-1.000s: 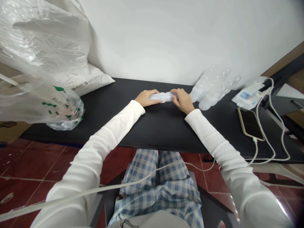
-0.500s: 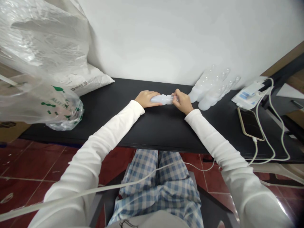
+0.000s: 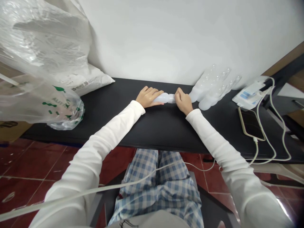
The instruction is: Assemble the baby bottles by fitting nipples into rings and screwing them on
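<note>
A small translucent white plastic bottle (image 3: 163, 98) lies sideways above the black table (image 3: 152, 126), its clear end pointing right. Around its left part my left hand (image 3: 147, 96) is closed, thumb along the near side and fingers over the top. My right hand (image 3: 183, 100) is curled like a fist over the clear end, whose tip is hidden inside it. Just beyond the right hand, several similar bottles (image 3: 213, 88) with clear domed ends lie in a pile against the wall.
At the left stand a large white plastic sack (image 3: 59, 47) and a clear bag with green print (image 3: 64, 110). A phone (image 3: 251, 123) on a charging cable lies at the right, near a white-and-blue packet (image 3: 247, 96). A white cable (image 3: 99, 189) crosses in front of my lap.
The fingers of my right hand have curled further over the bottle's clear end, covering more of it. My left hand's fingers have shifted slightly upward on the body. The piled bottles have not moved.
</note>
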A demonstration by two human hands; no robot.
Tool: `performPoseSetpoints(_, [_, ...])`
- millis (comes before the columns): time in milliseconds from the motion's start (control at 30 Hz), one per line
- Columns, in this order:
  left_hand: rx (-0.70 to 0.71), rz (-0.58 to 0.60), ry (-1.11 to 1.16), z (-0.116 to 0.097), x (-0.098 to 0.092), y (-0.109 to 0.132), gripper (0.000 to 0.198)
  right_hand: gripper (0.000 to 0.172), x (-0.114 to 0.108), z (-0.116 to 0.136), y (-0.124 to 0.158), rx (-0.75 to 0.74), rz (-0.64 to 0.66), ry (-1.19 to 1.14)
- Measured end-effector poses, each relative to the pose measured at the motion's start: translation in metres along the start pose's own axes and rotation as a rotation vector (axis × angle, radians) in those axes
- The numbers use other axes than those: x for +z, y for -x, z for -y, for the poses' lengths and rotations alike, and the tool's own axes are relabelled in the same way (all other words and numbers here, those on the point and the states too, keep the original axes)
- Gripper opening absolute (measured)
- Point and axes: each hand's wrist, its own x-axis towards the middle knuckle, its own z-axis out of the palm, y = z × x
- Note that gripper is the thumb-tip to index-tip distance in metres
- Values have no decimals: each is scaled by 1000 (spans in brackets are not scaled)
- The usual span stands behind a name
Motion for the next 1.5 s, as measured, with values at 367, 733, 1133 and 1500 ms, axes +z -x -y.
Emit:
performPoseSetpoints(367, [34,21,79,8,7,3,82,36,-9,6,8,-286,-33,190])
performPoseSetpoints(733, [72,48,-45,6,12,2,79,26,-5,16,-3,192,103,-8])
performPoseSetpoints(1133, [2,39,22,3,7,-2,72,39,2,-2,1,-7,-13,21])
performPoseSetpoints(1500, [-18,47,87,9,11,1,73,38,4,-3,-1,-58,43,183])
